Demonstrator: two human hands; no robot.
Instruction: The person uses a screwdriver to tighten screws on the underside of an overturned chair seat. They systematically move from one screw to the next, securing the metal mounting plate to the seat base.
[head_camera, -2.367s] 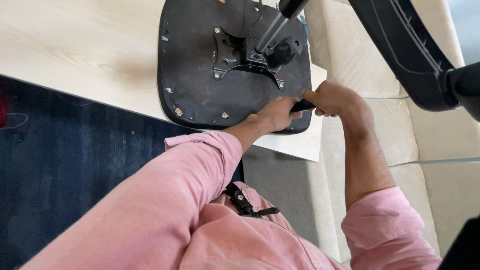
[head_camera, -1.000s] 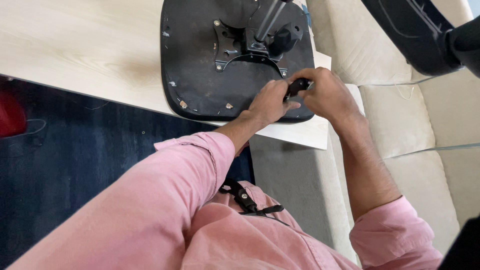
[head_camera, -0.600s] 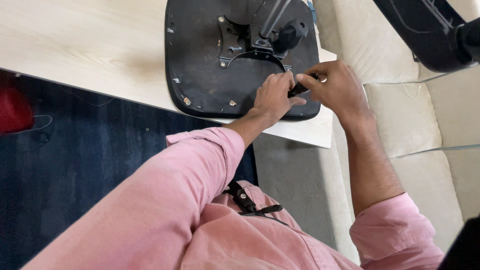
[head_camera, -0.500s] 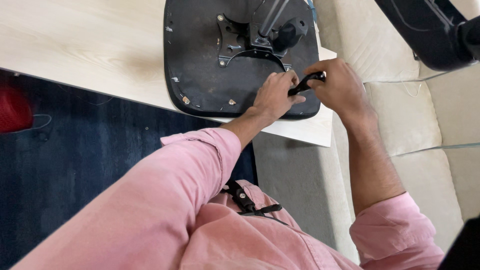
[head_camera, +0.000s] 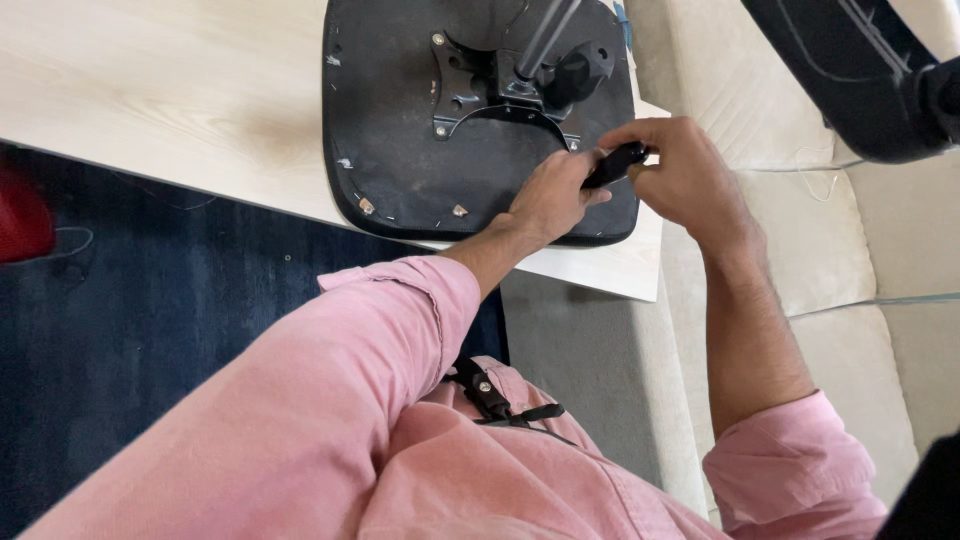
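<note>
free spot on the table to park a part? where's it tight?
Bare light wood tabletop left of the upturned chair seat, back from the near edge. Only a thin strip right of the seat. Crowded where left hand and right hand hold the black handle.

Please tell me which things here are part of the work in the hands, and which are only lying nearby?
In use: left hand, right hand, black handle gripped between them, upturned black chair seat, its metal bracket.

Only nearby: wooden table, beige sofa, dark blue rug, red object.
</note>
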